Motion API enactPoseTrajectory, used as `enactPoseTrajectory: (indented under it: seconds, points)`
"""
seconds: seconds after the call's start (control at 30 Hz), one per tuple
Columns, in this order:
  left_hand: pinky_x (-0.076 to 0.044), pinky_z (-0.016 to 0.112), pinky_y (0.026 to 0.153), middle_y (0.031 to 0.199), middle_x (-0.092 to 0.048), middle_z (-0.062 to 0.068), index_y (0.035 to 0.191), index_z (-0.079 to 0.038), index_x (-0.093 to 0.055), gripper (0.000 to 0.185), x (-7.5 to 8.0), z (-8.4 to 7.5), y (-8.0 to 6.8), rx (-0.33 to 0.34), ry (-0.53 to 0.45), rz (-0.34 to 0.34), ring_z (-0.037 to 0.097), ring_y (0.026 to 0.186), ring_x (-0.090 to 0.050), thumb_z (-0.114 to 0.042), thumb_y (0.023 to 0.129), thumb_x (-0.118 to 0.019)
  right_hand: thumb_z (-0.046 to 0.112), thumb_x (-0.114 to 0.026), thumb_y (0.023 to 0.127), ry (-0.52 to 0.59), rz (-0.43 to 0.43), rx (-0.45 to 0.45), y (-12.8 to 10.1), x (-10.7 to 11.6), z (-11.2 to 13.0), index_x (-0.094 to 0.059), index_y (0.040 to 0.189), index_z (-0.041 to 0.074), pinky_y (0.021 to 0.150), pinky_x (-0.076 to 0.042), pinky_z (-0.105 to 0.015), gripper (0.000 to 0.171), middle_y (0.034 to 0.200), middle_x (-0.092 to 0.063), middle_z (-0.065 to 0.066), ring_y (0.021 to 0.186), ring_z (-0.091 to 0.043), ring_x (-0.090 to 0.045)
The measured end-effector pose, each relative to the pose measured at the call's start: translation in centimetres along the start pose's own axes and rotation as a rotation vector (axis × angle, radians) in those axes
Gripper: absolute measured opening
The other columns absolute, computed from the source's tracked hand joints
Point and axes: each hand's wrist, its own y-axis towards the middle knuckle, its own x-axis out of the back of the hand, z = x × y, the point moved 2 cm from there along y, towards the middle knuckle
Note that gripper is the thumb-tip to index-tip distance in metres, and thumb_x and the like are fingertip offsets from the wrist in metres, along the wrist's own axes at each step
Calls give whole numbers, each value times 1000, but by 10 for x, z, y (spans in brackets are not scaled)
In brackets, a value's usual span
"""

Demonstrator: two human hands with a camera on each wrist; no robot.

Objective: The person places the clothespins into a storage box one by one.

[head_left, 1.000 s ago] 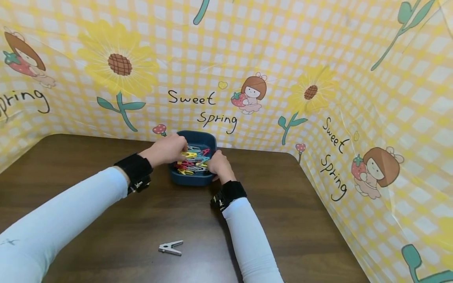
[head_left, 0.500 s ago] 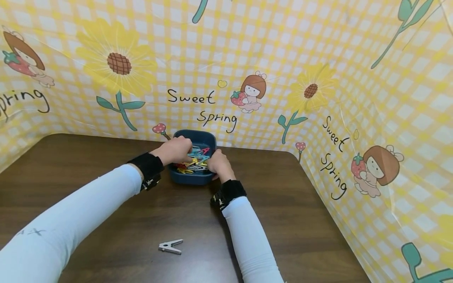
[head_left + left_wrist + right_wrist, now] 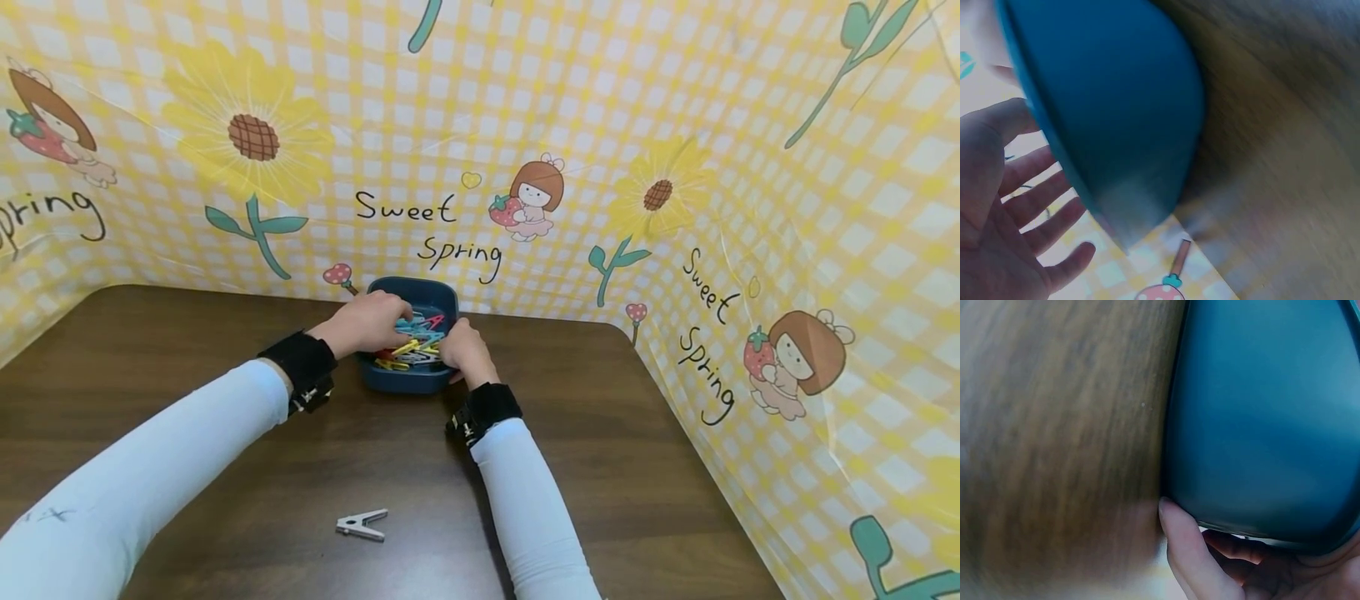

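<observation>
— Fingers [image 3: 1035, 206] of our left hand [image 3: 367, 323] lie spread and nearly straight above the blue tray [image 3: 442, 293], holding nothing that we can see; the left wrist view shows an empty palm beside the tray's outer wall.

— And our right hand [image 3: 467, 350]? Its thumb [image 3: 1188, 550] presses the tray's near right wall while the other fingers curl over the rim, so we grip the tray and steady it on the desk [image 3: 637, 467].

— What has changed in the last second? Our left hand has slid from the tray's left edge to a spot farther in, over the heap of coloured clothespins [image 3: 416, 342]. Our right hand has not moved.

— What do we read from that? We judge that we are still searching the heap, with no pin picked yet.

— Where do the pins lie? They sit piled inside the tray, which stands at the desk's far edge against the yellow checked backdrop [image 3: 480, 125]. One grey clothespin [image 3: 362, 524] lies alone on the desk, well apart from the tray and near us.
</observation>
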Motion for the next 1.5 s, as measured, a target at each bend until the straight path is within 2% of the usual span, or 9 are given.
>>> enactPoseTrajectory:
  seconds: [0.2,0.43,0.6,0.77,0.9,1.03,1.23,1.37,1.5]
  points:
    - [-39,74,122,156,-62,18,149,-9,-65,59,4,-14,-19,-18,-24,-94,44,150,-49,-36,99,-79,18,-52,113,2,6,0,1,1,1,-25,169,6,56,-65,-41,63,159,-50,-29,92,-37,-73]
    - [-18,79,130,176,-39,16,170,-19,-39,85,4,-21,-54,-43,-20,-138,45,166,-26,-57,102,-70,17,-54,113,14,-6,3,3,0,2,-27,168,6,58,-66,-42,62,156,-53,-29,98,-38,-73]
    - [-6,79,132,179,-34,11,171,-26,-38,83,5,-20,-92,-147,-60,-134,43,170,-15,-64,102,-65,16,-55,112,29,-7,12,1,-3,1,-29,167,5,57,-66,-43,61,154,-54,-30,100,-40,-73]
    - [-6,78,132,179,-35,5,169,-28,-40,82,1,-29,-123,-261,-45,-117,43,169,-18,-64,101,-67,15,-54,112,19,3,18,0,-4,-1,-29,167,4,56,-65,-41,61,155,-53,-31,98,-40,-73]
    - [-12,78,131,178,-37,4,169,-29,-41,81,-9,-50,-141,-346,-39,-54,43,168,-23,-63,101,-68,17,-55,113,-1,-15,2,0,-1,-5,-31,166,4,54,-65,-41,60,157,-52,-30,97,-40,-73]
    - [-17,82,128,177,-40,6,168,-30,-42,81,-20,-70,-160,-397,-94,106,45,167,-26,-63,99,-70,19,-55,113,-10,-27,15,1,1,-5,-30,167,4,53,-64,-41,62,158,-52,-30,93,-39,-74]
    - [-25,82,126,176,-42,6,164,-35,-48,85,-30,-89,-181,-335,-193,374,44,165,-32,-61,91,-82,18,-53,113,-7,-19,13,3,-1,-7,-26,170,7,53,-64,-42,64,159,-51,-29,92,-37,-75]
    - [-42,72,121,163,-57,1,156,-35,-58,79,-35,-94,-187,-304,-139,404,36,154,-50,-53,86,-89,18,-53,113,-12,-18,-4,7,-3,-6,-26,170,8,52,-64,-42,64,158,-53,-28,92,-37,-74]
    - [-58,53,107,137,-72,-5,141,-30,-70,64,-37,-96,-187,-303,-57,378,19,124,-67,-42,83,-94,19,-55,113,-15,-19,-19,11,-4,-3,-27,169,9,52,-64,-42,64,157,-54,-27,89,-37,-74]
